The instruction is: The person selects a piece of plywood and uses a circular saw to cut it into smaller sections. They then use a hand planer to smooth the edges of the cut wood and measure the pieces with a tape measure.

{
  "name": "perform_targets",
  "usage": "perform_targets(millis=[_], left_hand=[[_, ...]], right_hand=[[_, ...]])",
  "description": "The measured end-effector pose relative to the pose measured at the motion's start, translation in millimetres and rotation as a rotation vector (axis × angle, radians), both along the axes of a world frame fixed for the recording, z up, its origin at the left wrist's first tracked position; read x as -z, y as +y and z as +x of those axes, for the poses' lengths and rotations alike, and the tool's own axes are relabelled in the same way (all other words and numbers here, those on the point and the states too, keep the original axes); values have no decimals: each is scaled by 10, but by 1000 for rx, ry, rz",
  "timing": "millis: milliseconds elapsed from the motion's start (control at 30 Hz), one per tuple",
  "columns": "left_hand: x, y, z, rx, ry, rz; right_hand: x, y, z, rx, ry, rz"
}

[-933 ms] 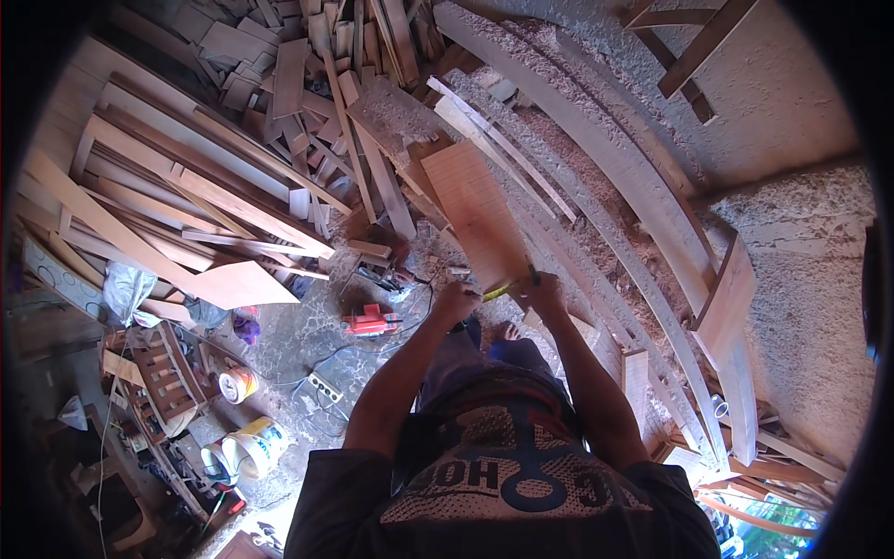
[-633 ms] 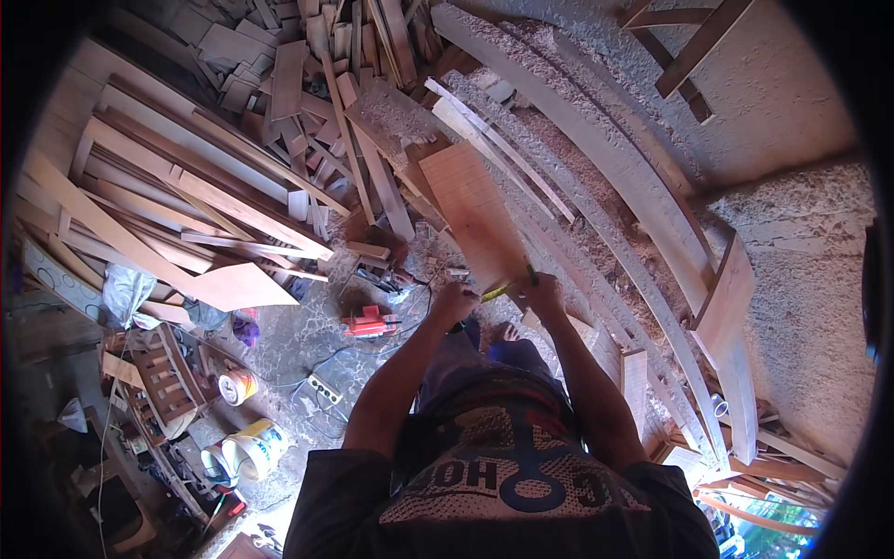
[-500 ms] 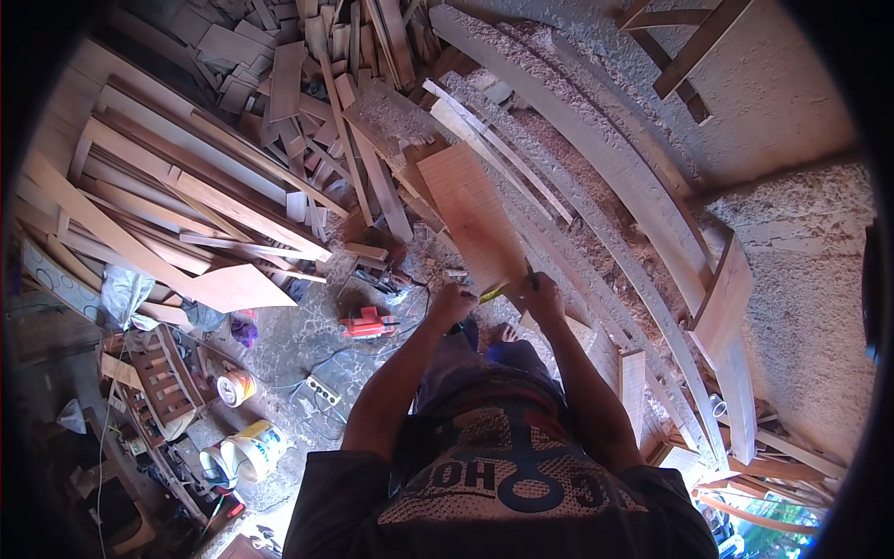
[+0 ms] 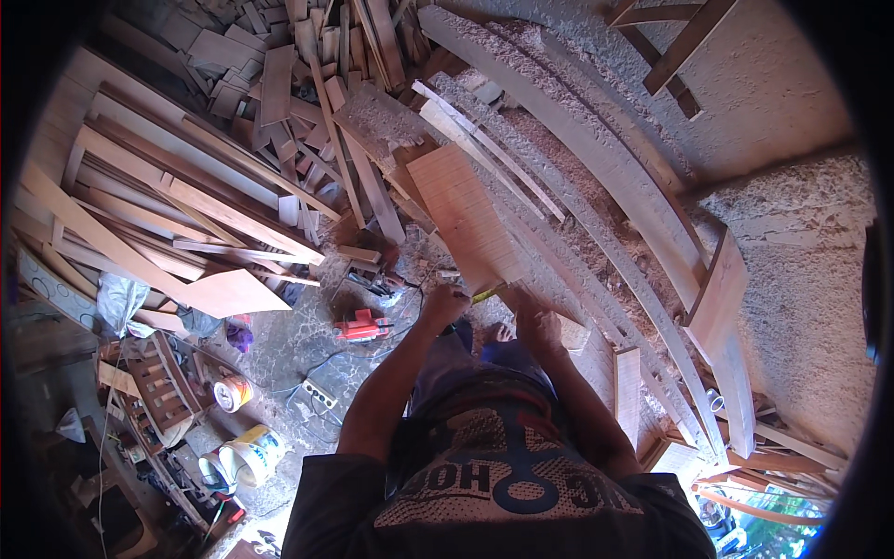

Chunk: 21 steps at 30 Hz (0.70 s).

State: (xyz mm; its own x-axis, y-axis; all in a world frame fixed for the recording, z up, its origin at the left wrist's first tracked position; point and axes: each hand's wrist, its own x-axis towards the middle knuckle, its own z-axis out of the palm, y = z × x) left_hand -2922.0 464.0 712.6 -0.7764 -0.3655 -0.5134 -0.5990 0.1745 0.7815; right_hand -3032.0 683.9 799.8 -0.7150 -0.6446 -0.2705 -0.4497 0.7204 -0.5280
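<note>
A reddish-brown wooden board [image 4: 463,210] lies at the middle, its near end just in front of my hands. A short length of yellow measuring tape [image 4: 486,293] runs across that near end from my left hand [image 4: 447,303], whose fingers are closed around it. The tape's case does not show clearly. Beside the board's near right corner is my right hand [image 4: 537,324], its fingers bent together and pointing toward the tape's end. Whatever may be in those fingers is too small or hidden to make out.
Long, dusty planks [image 4: 596,177] lean along the right. Offcuts [image 4: 233,56] pile up at the far left, near stacked curved wooden pieces [image 4: 177,205]. On the floor are a red power tool [image 4: 361,325], a power strip [image 4: 318,393] with cables and white buckets [image 4: 256,452].
My right hand has drawn back toward me from the board's corner and turned so that its back shows. A dark item by its fingers no longer shows. My left hand stays with the tape.
</note>
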Motion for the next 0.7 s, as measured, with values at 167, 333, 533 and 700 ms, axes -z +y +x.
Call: perform_targets(millis=[167, 333, 533, 700], left_hand=[[-23, -7, -34, 33, -26, 40], [-3, -7, -25, 31, -8, 24], [61, -4, -26, 37, -17, 43], [119, -48, 59, 7, -11, 26]], right_hand=[[-127, -107, -46, -22, -50, 195], [-84, -107, -46, -45, 25, 28], [26, -90, -91, -91, 57, 29], [-165, -186, -102, -124, 44, -20]])
